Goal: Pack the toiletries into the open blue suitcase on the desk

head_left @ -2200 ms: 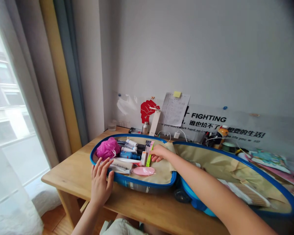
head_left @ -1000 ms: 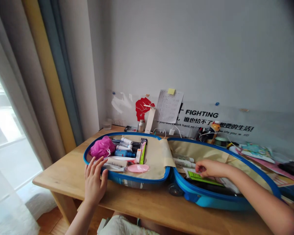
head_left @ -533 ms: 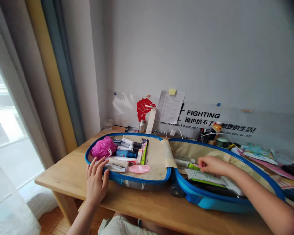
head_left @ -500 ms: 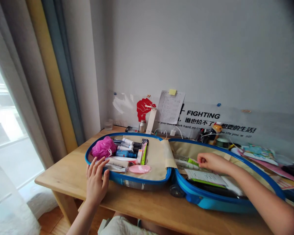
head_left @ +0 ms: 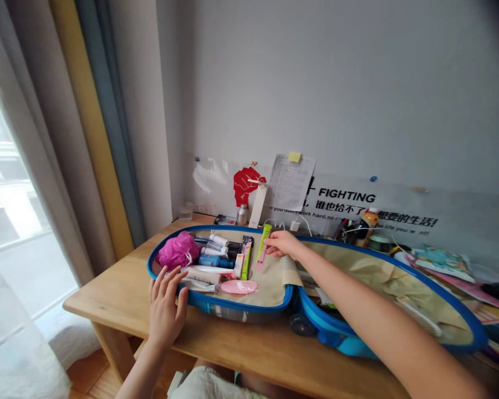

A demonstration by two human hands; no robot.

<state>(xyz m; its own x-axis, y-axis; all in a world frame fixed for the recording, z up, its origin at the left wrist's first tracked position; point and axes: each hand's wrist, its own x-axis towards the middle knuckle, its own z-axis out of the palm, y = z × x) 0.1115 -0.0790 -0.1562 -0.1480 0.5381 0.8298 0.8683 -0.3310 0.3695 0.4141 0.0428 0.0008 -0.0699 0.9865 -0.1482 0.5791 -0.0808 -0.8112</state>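
A blue suitcase [head_left: 289, 299] lies spread open on the wooden table, both halves facing up. My right hand [head_left: 281, 244] is over the left half, its fingers pinched on a slim green-and-pink packet [head_left: 263, 247]. Just left of that packet lie a similar green pack [head_left: 246, 260] and a pink oval item [head_left: 239, 286]. My left hand [head_left: 166, 302] rests with spread fingers at the left half's front rim, beside a magenta bath puff [head_left: 177, 250]. A blue bottle [head_left: 214, 261] and several white-capped tubes [head_left: 218, 240] sit close together there. My right forearm hides part of the right half.
Behind the suitcase stand a small metallic bottle [head_left: 242, 214], a tall white box [head_left: 258, 206] and a clear cup [head_left: 186, 211]. An orange bottle [head_left: 368, 224] and papers [head_left: 443, 263] are at the back right. Curtains [head_left: 95, 138] hang at the left.
My right hand has moved left from the suitcase's right half to above the left half, carrying the green-and-pink packet. My left hand stays at the rim.
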